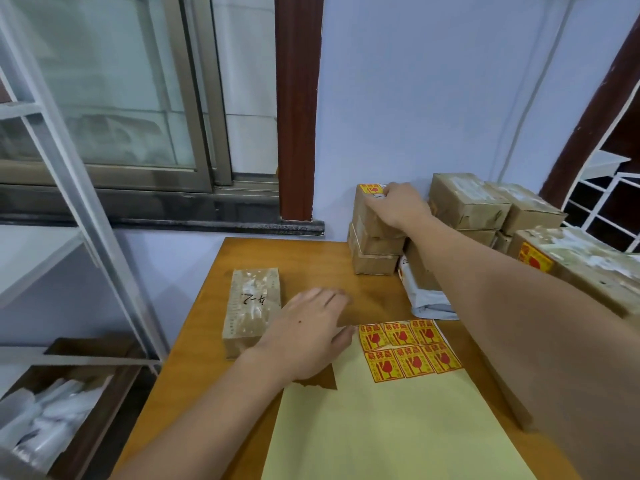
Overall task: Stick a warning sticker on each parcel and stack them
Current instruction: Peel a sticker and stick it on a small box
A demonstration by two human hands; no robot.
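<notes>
My right hand [401, 204] grips the top parcel [367, 220] of a stack of three brown parcels at the table's far side; that parcel bears a yellow warning sticker [370, 189]. My left hand [308, 332] rests flat with straight fingers on the wooden table [207, 341], its thumb touching the pale yellow sticker sheet [381, 427]. Several yellow and red warning stickers [408, 348] remain on the sheet's upper part. A long brown parcel [251, 311] with handwriting on top lies just left of my left hand.
More brown parcels [467, 200] are piled at the far right against the wall, one with a sticker [535, 258]. A grey mailer bag [429, 303] lies under my right forearm. A metal shelf rack [86, 209] and a box of plastic bags [52, 420] stand at the left.
</notes>
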